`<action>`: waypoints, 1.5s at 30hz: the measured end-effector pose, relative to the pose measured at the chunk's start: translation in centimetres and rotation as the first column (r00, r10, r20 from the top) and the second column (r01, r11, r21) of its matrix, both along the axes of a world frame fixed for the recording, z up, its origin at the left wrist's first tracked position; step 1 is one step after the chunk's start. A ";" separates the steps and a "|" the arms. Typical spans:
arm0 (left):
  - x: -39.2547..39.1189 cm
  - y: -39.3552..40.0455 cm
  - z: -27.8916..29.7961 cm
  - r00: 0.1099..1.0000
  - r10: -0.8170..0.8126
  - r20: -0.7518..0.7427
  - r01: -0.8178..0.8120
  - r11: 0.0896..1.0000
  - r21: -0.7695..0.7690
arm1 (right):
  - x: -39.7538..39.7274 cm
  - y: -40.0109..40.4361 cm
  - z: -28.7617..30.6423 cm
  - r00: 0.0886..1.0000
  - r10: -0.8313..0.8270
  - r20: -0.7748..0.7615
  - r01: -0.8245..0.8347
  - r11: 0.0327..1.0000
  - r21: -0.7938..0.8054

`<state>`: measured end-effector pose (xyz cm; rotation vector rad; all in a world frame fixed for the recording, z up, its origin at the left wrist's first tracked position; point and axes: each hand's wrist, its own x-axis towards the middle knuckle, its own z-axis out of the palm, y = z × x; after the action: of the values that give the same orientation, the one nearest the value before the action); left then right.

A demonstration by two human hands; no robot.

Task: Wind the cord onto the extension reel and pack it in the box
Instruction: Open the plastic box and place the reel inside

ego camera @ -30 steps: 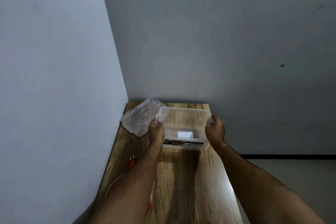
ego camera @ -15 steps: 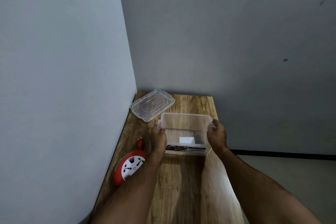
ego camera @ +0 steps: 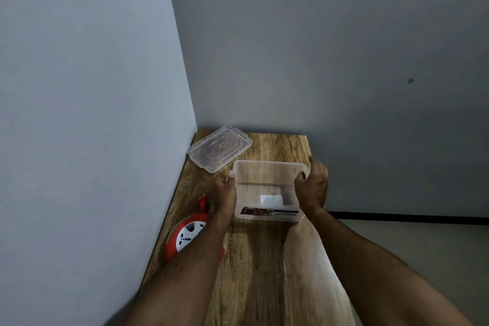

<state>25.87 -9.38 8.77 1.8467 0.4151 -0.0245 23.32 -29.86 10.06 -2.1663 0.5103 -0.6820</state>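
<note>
You hold the clear box [ego camera: 267, 190] at both ends, over the wooden table [ego camera: 264, 259].

Your left hand [ego camera: 226, 192] and right hand [ego camera: 313, 188] grip its sides. The red reel [ego camera: 185, 235] lies left, under your forearm; the lid [ego camera: 219, 148] rests in the corner.

Both bare forearms reach forward from the bottom edge, roughly parallel. The left hand [ego camera: 225, 191] grips the left end of the clear box [ego camera: 267, 180], thumb at its rim; the right hand [ego camera: 313, 188] curls over the right end
</note>
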 end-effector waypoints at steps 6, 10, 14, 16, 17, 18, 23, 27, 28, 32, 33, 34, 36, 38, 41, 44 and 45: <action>0.0 2.0 0.9 0.997 0.077 0.017 -0.075 0.991 -0.109 | 1.2 5.5 0.7 0.973 0.203 0.113 -0.202 0.979 -0.021; -1.1 4.2 1.6 0.989 0.149 0.023 -0.147 0.986 -0.077 | 0.9 9.3 0.2 0.944 0.298 0.143 -0.301 0.954 -0.004; -2.8 7.0 1.5 0.979 0.202 0.020 -0.201 0.978 -0.060 | -0.2 12.4 -0.7 0.907 0.396 0.143 -0.397 0.918 -0.020; -3.8 8.3 1.2 0.972 0.233 0.022 -0.230 0.969 -0.088 | -0.8 13.7 -1.1 0.888 0.440 0.134 -0.442 0.897 -0.013; -4.3 9.0 1.0 0.968 0.251 0.031 -0.247 0.965 -0.092 | -1.1 14.3 -1.4 0.878 0.460 0.130 -0.462 0.887 -0.014; -4.8 9.5 1.0 0.964 0.263 0.035 -0.260 0.962 -0.087 | -1.4 14.9 -1.5 0.868 0.479 0.131 -0.481 0.877 -0.019; -7.8 11.7 1.3 0.958 0.288 -0.005 -0.288 0.957 0.029 | -3.2 17.8 -2.8 0.804 0.588 0.087 -0.585 0.809 -0.056; -9.8 13.0 0.3 0.966 0.250 -0.060 -0.236 0.955 0.178 | -4.4 19.3 -4.6 0.774 0.633 -0.021 -0.633 0.774 0.024; -9.8 13.3 -0.6 0.965 0.253 -0.065 -0.238 0.955 0.175 | -4.8 19.5 -4.8 0.768 0.638 -0.053 -0.636 0.770 0.049; -10.6 13.7 -2.4 0.967 0.245 -0.070 -0.227 0.953 0.200 | -5.7 19.6 -6.2 0.768 0.608 -0.199 -0.587 0.794 0.160; -10.9 13.7 -2.6 0.971 0.226 -0.074 -0.204 0.951 0.232 | -5.8 19.5 -6.6 0.775 0.585 -0.241 -0.559 0.811 0.170; -11.2 13.7 -2.6 0.976 0.207 -0.072 -0.180 0.944 0.278 | -5.8 19.5 -7.1 0.781 0.558 -0.280 -0.532 0.830 0.170; -11.7 13.4 -2.6 0.982 0.181 -0.062 -0.147 0.921 0.361 | -5.8 19.7 -7.7 0.787 0.521 -0.331 -0.484 0.854 0.192; -11.9 12.8 -2.5 0.982 0.180 -0.049 -0.150 0.918 0.366 | -5.9 20.1 -7.7 0.780 0.522 -0.346 -0.461 0.852 0.247; -12.0 12.4 -2.7 0.980 0.199 -0.009 -0.185 0.924 0.335 | -5.5 20.5 -7.8 0.780 0.528 -0.337 -0.444 0.845 0.296; -12.2 12.8 -2.7 0.976 0.218 0.018 -0.210 0.908 0.362 | -5.2 20.6 -7.7 0.789 0.540 -0.293 -0.427 0.825 0.371; -12.3 13.0 -2.7 0.975 0.222 0.016 -0.212 0.908 0.361 | -5.1 20.6 -7.6 0.791 0.545 -0.279 -0.426 0.817 0.389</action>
<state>13.61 3.57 6.04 2.1520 0.6784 0.1930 18.17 -9.24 2.43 -2.0044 0.1996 0.1129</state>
